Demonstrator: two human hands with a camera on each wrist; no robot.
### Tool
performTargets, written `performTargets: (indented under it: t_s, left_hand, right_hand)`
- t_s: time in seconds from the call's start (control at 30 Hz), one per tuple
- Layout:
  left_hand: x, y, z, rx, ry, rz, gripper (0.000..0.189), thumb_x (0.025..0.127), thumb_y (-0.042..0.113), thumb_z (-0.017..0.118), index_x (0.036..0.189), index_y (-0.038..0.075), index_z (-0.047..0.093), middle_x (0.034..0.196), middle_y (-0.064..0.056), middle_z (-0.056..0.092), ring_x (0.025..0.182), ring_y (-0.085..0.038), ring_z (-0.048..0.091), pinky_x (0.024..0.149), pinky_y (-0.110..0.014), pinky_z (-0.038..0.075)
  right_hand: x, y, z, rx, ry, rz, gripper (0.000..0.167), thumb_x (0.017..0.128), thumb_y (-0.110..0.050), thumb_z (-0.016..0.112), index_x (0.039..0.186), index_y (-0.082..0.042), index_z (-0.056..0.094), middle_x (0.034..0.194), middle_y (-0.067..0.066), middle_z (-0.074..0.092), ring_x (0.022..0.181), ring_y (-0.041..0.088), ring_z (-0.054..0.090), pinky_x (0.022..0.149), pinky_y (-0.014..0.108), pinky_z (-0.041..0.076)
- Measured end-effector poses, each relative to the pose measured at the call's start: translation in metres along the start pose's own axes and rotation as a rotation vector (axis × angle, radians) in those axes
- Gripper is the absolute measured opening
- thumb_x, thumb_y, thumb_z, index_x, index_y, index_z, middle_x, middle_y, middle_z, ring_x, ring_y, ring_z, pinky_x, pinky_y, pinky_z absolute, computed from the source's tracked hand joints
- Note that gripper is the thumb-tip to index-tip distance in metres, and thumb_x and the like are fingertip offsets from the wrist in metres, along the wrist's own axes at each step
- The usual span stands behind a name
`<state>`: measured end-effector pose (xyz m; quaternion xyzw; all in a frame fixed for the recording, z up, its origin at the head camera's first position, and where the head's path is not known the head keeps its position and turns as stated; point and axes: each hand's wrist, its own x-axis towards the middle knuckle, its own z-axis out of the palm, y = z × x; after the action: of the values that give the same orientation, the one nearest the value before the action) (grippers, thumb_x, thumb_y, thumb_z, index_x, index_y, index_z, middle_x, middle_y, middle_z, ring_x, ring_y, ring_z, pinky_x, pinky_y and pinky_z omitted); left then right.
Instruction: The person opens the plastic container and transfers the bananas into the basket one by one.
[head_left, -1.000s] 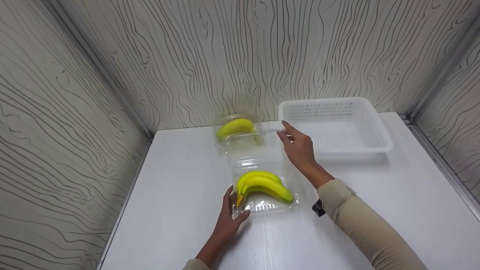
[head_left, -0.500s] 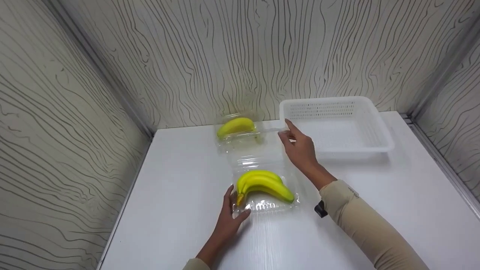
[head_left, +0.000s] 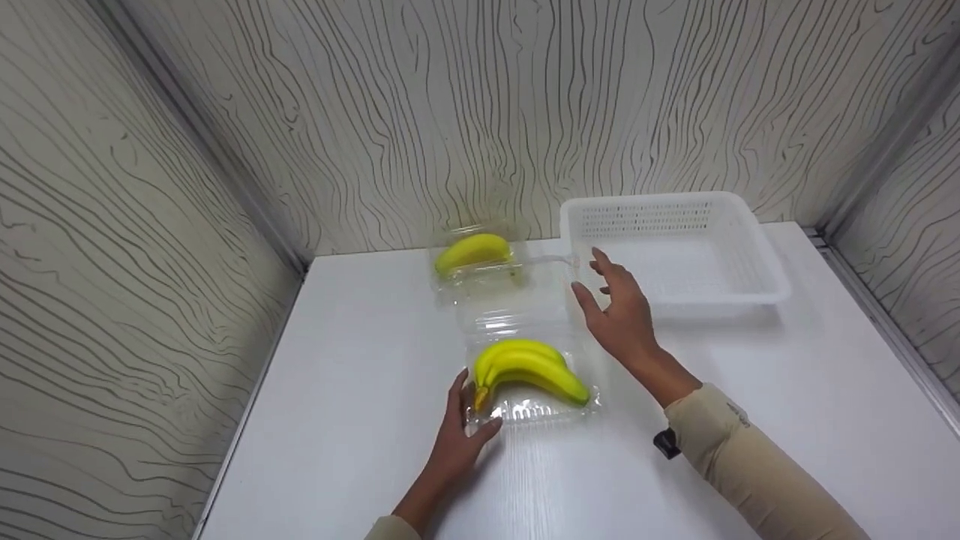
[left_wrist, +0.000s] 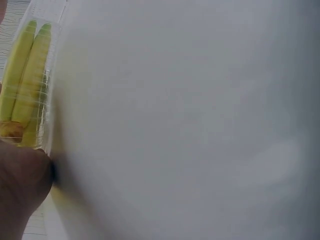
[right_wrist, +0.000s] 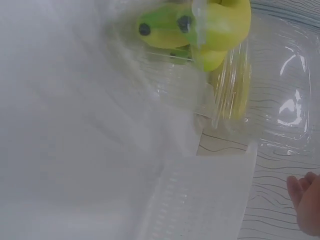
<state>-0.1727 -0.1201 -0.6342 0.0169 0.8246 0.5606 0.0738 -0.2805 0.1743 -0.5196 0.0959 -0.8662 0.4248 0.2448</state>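
A clear plastic clamshell container (head_left: 536, 411) sits with its lid (head_left: 517, 296) raised on the far side. In its base lies a bunch of yellow bananas (head_left: 529, 367), stem towards the left; the left wrist view shows the bananas (left_wrist: 27, 75) through the clear wall. My left hand (head_left: 457, 431) grips the near left corner, fingers along the side and thumb at the front edge. Just right of the lid's upper right corner, my right hand (head_left: 622, 315) has its fingers spread and holds nothing. The right wrist view shows this hand (right_wrist: 307, 205) apart from the lid (right_wrist: 285, 105).
Behind the lid, another clear container (head_left: 442, 289) with yellow bananas (head_left: 474, 253) stands against the patterned back wall (head_left: 480, 112). A white perforated basket (head_left: 769, 262) stands at the back right, close beyond my right hand. All rest on the white table (head_left: 360, 360).
My right hand has let go of the lid's right corner, spread its fingers and moved slightly right and nearer. The lid stays raised. My left hand has stayed at its corner.
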Motion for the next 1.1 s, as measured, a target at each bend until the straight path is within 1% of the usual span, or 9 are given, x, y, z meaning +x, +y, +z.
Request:
performTargets:
  t_s: [0.17, 0.27, 0.37, 0.43, 0.53, 0.67, 0.77, 0.93, 1.1]
  left_hand:
    - [0.0, 0.002, 0.001, 0.0, -0.002, -0.003, 0.097, 0.097, 0.042, 0.077, 0.171, 0.032, 0.015, 0.178, -0.019, 0.025, 0.166, -0.042, 0.025, 0.135, -0.06, 0.024]
    - [-0.001, 0.002, 0.001, 0.006, 0.0, -0.009, 0.098, 0.096, 0.043, 0.077, 0.171, 0.032, 0.015, 0.178, -0.019, 0.025, 0.166, -0.042, 0.026, 0.134, -0.062, 0.024]
    - [-0.001, 0.001, 0.001, 0.002, 0.004, -0.01, 0.098, 0.096, 0.043, 0.078, 0.17, 0.032, 0.015, 0.177, -0.019, 0.027, 0.166, -0.042, 0.026, 0.134, -0.063, 0.024]
    - [-0.001, 0.0, 0.001, 0.003, 0.005, -0.009, 0.098, 0.096, 0.043, 0.078, 0.17, 0.032, 0.015, 0.177, -0.019, 0.028, 0.165, -0.042, 0.026, 0.134, -0.064, 0.023]
    - [-0.001, 0.0, 0.001, 0.002, 0.006, -0.009, 0.098, 0.096, 0.044, 0.078, 0.17, 0.033, 0.015, 0.177, -0.019, 0.028, 0.165, -0.042, 0.027, 0.134, -0.064, 0.023]
    - [-0.001, 0.001, 0.0, 0.005, 0.002, -0.012, 0.098, 0.096, 0.045, 0.078, 0.171, 0.033, 0.014, 0.177, -0.018, 0.027, 0.165, -0.041, 0.027, 0.134, -0.062, 0.024]
    - [-0.001, 0.002, 0.0, 0.004, -0.002, -0.012, 0.098, 0.097, 0.044, 0.077, 0.17, 0.033, 0.014, 0.177, -0.018, 0.028, 0.165, -0.041, 0.027, 0.134, -0.061, 0.025]
    - [-0.001, 0.003, 0.002, 0.008, -0.001, -0.025, 0.098, 0.097, 0.044, 0.077, 0.17, 0.033, 0.014, 0.177, -0.017, 0.028, 0.165, -0.041, 0.027, 0.134, -0.062, 0.025]
    - [-0.001, 0.004, 0.002, 0.004, 0.0, -0.023, 0.099, 0.096, 0.044, 0.077, 0.171, 0.032, 0.014, 0.177, -0.018, 0.029, 0.165, -0.042, 0.027, 0.134, -0.063, 0.025]
  right_hand:
    - [-0.025, 0.005, -0.006, -0.047, 0.013, -0.039, 0.051, 0.102, -0.025, 0.074, 0.147, -0.008, 0.058, 0.129, 0.013, 0.07, 0.116, 0.027, 0.07, 0.093, 0.05, 0.065]
    - [-0.039, 0.007, -0.008, -0.066, -0.015, -0.066, 0.045, 0.101, -0.024, 0.075, 0.142, -0.011, 0.062, 0.128, 0.01, 0.07, 0.113, 0.024, 0.071, 0.088, 0.048, 0.067]
    - [-0.05, 0.008, -0.009, -0.066, -0.068, -0.101, 0.043, 0.1, -0.023, 0.076, 0.14, -0.012, 0.065, 0.13, 0.008, 0.07, 0.114, 0.023, 0.071, 0.086, 0.044, 0.068]
    - [-0.057, 0.007, -0.008, -0.067, -0.119, -0.125, 0.045, 0.099, -0.023, 0.078, 0.141, -0.013, 0.065, 0.132, 0.007, 0.07, 0.113, 0.022, 0.072, 0.083, 0.041, 0.068]
    - [-0.065, 0.004, -0.006, -0.076, -0.221, -0.165, 0.052, 0.097, -0.027, 0.08, 0.145, -0.014, 0.064, 0.139, 0.007, 0.069, 0.117, 0.024, 0.071, 0.085, 0.04, 0.068]
    - [-0.072, -0.005, -0.001, -0.138, -0.359, -0.217, 0.063, 0.095, -0.038, 0.081, 0.151, -0.018, 0.06, 0.148, 0.007, 0.065, 0.133, 0.028, 0.067, 0.102, 0.046, 0.063]
    - [-0.075, -0.013, 0.004, -0.212, -0.453, -0.241, 0.07, 0.094, -0.047, 0.08, 0.155, -0.024, 0.057, 0.155, 0.006, 0.061, 0.139, 0.029, 0.063, 0.11, 0.051, 0.059]
    - [-0.073, -0.016, 0.013, -0.261, -0.593, -0.214, 0.076, 0.094, -0.053, 0.078, 0.16, -0.028, 0.05, 0.163, 0.006, 0.053, 0.145, 0.032, 0.058, 0.114, 0.055, 0.055]
    - [-0.073, -0.014, 0.022, -0.246, -0.675, -0.149, 0.078, 0.096, -0.049, 0.077, 0.163, -0.027, 0.046, 0.167, 0.01, 0.048, 0.149, 0.037, 0.053, 0.117, 0.061, 0.051]
